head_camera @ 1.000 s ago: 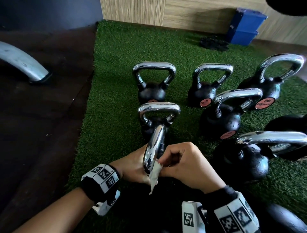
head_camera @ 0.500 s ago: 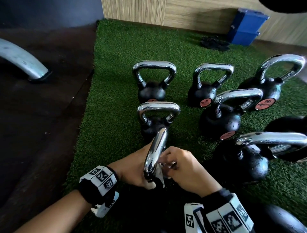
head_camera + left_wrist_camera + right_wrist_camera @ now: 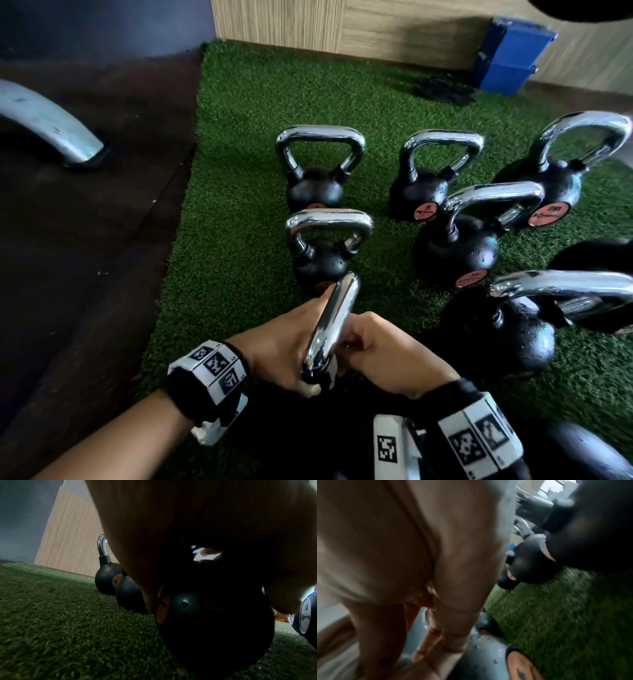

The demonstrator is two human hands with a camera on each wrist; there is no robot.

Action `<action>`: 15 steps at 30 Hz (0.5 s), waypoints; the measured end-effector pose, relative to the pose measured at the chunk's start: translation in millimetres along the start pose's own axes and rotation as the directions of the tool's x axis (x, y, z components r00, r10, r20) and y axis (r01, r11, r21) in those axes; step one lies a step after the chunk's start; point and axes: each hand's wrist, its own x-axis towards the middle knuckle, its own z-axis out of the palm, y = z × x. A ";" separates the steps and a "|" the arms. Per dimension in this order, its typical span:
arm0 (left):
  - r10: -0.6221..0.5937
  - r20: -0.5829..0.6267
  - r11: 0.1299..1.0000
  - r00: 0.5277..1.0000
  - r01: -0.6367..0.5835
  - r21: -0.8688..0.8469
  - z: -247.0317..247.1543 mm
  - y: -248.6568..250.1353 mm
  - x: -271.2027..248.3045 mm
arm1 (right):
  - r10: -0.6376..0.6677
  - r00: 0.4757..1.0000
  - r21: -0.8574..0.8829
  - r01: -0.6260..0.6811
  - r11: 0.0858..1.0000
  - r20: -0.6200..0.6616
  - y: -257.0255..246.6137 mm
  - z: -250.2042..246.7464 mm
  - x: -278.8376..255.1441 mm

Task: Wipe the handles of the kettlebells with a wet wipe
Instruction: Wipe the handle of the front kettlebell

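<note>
The nearest kettlebell's chrome handle [image 3: 331, 325] points away from me between both hands. My left hand [image 3: 281, 349] is curled round the handle's left side. My right hand [image 3: 383, 353] is curled against the right side and pinches the white wet wipe [image 3: 310, 389], which wraps the handle's near end with only a small bit showing. The left wrist view shows this kettlebell's black body [image 3: 214, 628] under my dark palm. In the blurred right wrist view, my fingers [image 3: 453, 615] reach down over the body with its orange label [image 3: 520, 668].
Several more black kettlebells with chrome handles stand on the green turf [image 3: 239, 205]: one just beyond my hands [image 3: 322, 263], others behind [image 3: 317, 192] and right [image 3: 457, 253]. Dark floor and a curved grey metal leg [image 3: 44, 123] lie left. Blue boxes [image 3: 507, 54] sit by the wooden wall.
Both hands slid down toward the handle's near end. The wipe, which hung loose between them, is now pulled in tight round the handle.
</note>
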 end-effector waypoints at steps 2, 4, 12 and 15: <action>-0.035 0.011 0.998 0.999 0.036 -0.054 4.3 -7.6 1.4 | 0.015 0.999 0.142 -0.021 0.990 0.042 -1.3 -1.3 -0.9; -0.039 -0.008 0.997 0.999 0.038 -0.072 8.9 -11.8 2.8 | 0.006 0.998 0.268 -0.023 0.963 0.066 2.5 -0.9 -1.7; 0.023 -0.052 0.999 0.998 -0.021 0.039 10.7 -10.0 7.8 | -0.035 0.998 0.661 0.055 0.748 -0.044 20.0 5.3 1.5; 0.065 -0.035 0.987 0.997 -0.058 0.152 6.9 -6.2 4.9 | -0.037 0.999 0.655 0.040 0.754 -0.018 23.3 4.7 1.6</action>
